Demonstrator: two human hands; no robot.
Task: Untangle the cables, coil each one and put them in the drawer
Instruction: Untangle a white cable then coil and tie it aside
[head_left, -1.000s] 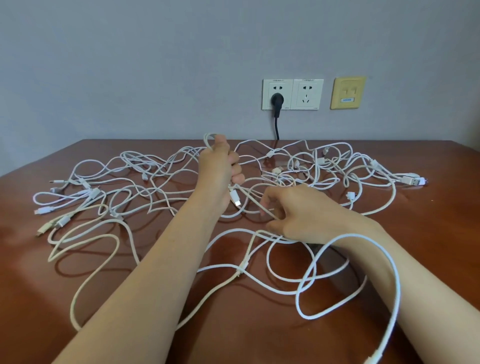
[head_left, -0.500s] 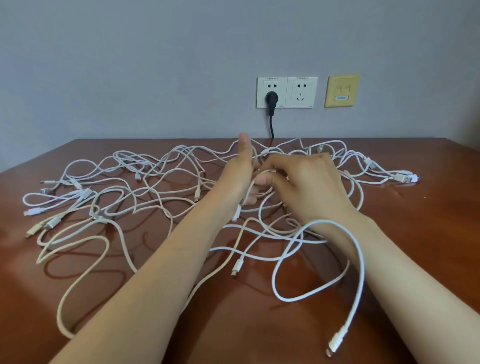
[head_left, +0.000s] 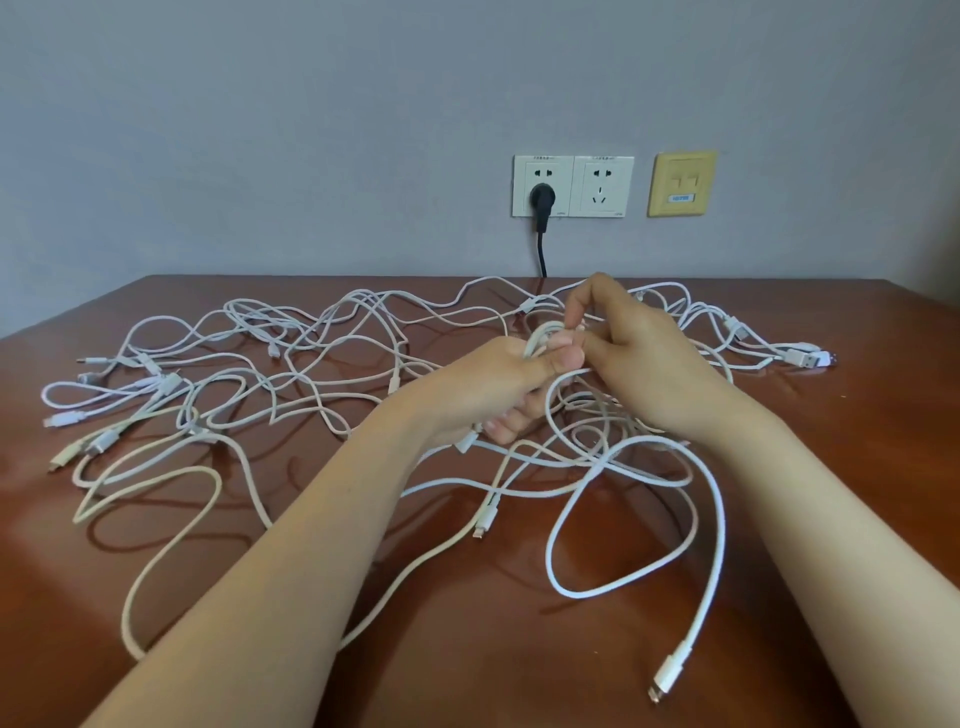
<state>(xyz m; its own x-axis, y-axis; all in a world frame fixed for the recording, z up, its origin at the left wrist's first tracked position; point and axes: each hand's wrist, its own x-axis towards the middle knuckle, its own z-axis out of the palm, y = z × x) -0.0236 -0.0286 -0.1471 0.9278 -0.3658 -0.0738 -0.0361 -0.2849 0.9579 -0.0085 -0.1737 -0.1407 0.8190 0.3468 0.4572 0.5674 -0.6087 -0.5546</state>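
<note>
You are working on a brown worktop (head_left: 467, 649) whose far edge is running along the wall at 12 o'clock, and whose left edge is slanting away at 9 o'clock. Bare wood is lying open toward 6 o'clock between your forearms, and toward 3 o'clock past the last plugs. The cables (head_left: 311, 374) are sprawling from 9 o'clock across to 2 o'clock, well short of the near side.

A second ago your hands were apart, the right one low on the tangle; now they are meeting above the middle of it.

Your left hand (head_left: 498, 384) is gripping a small coil of the white cable (head_left: 719, 519), thumb pressing over the turns. Your right hand (head_left: 639, 364) is pinching the same cable at the coil with its fingertips, forefinger bent upward.

From your hands the cable is dropping toward 5 o'clock, curving in one wide loop on the wood, its long run lying roughly 12 to 6. Its connector (head_left: 667, 675) is resting near your right forearm, tip pointing toward 7 o'clock.
</note>
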